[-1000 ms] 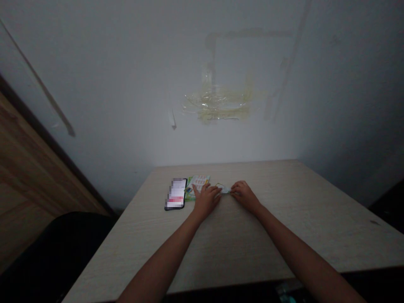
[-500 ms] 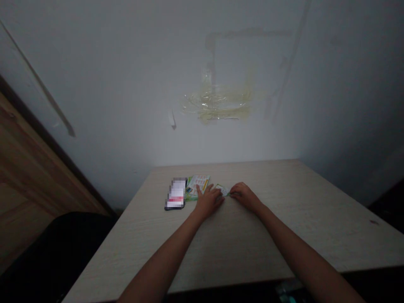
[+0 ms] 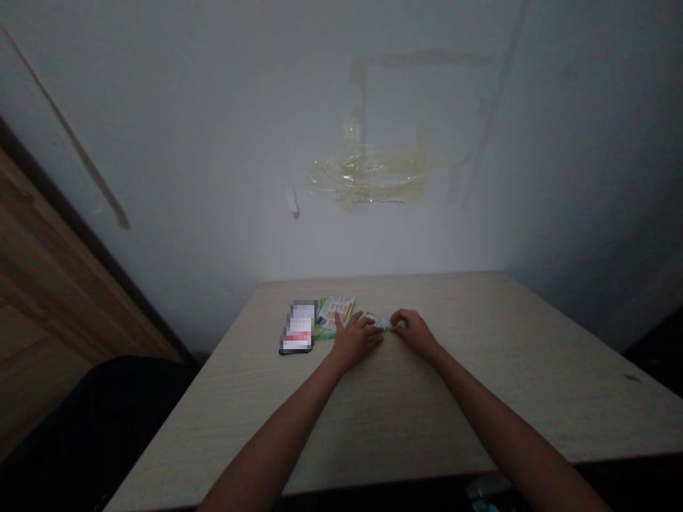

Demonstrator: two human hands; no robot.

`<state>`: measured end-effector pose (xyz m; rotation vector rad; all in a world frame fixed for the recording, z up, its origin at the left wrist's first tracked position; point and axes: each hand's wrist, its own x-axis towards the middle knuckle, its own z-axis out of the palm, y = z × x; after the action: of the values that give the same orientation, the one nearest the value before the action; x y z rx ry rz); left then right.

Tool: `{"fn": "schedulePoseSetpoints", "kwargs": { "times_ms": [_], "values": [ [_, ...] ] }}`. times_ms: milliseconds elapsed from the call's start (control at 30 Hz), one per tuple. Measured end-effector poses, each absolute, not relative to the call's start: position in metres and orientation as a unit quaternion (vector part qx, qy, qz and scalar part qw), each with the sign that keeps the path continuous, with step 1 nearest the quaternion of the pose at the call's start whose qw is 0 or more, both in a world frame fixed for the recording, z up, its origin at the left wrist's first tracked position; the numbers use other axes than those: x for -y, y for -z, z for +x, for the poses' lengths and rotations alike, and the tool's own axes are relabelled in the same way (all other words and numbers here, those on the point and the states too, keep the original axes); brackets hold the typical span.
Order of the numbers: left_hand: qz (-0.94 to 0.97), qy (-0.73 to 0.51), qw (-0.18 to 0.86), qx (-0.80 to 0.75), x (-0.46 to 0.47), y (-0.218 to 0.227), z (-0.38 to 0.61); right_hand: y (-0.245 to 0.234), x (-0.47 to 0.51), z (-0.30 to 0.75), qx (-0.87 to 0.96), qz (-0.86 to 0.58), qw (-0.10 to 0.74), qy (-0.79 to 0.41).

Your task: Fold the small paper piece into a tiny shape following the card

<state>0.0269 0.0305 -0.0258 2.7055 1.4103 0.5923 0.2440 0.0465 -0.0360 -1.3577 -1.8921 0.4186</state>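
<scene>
Both of my hands rest on a pale wooden table (image 3: 405,412) near its far edge. Between them lies a small greenish piece of paper (image 3: 378,321). My left hand (image 3: 355,339) lies flat on the table with its fingers stretched out, the fingertips on the paper's left end. My right hand (image 3: 412,331) has its fingers curled and pinches the paper's right end. To the left of my left hand lies a colourful printed sheet (image 3: 334,314), partly under the thumb side. A phone (image 3: 298,327) with a lit screen lies beside that sheet.
The table stands against a white wall with old yellowed tape marks (image 3: 368,178). A dark seat or cushion (image 3: 80,427) sits at the lower left, beside a wooden panel (image 3: 48,284). The room is dim.
My hands have barely moved; the fingers shifted slightly on the small paper. The view moved a little to the left.
</scene>
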Motion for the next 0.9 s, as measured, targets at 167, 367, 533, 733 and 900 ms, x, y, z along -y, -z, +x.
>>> {"fn": "schedulePoseSetpoints", "kwargs": {
  "times_ms": [167, 367, 533, 733, 900],
  "values": [
    [0.867, -0.178, 0.024, -0.465, -0.029, 0.024, 0.028, 0.038, -0.052, 0.242, 0.731, -0.556, 0.359, -0.167],
    [0.866, -0.179, 0.026, -0.466, -0.029, 0.024, 0.028, 0.036, -0.053, 0.239, 0.72, -0.582, 0.341, -0.161],
    [0.866, -0.182, 0.021, -0.465, -0.029, 0.025, 0.028, 0.035, -0.053, 0.235, 0.703, -0.612, 0.326, -0.16],
    [0.865, -0.211, -0.018, -0.455, -0.024, 0.023, 0.03, 0.036, -0.048, 0.239, 0.7, -0.567, 0.393, -0.183],
    [0.859, -0.211, -0.012, -0.466, -0.023, 0.023, 0.031, 0.027, -0.036, 0.249, 0.744, -0.508, 0.41, -0.141]
  ]
}}
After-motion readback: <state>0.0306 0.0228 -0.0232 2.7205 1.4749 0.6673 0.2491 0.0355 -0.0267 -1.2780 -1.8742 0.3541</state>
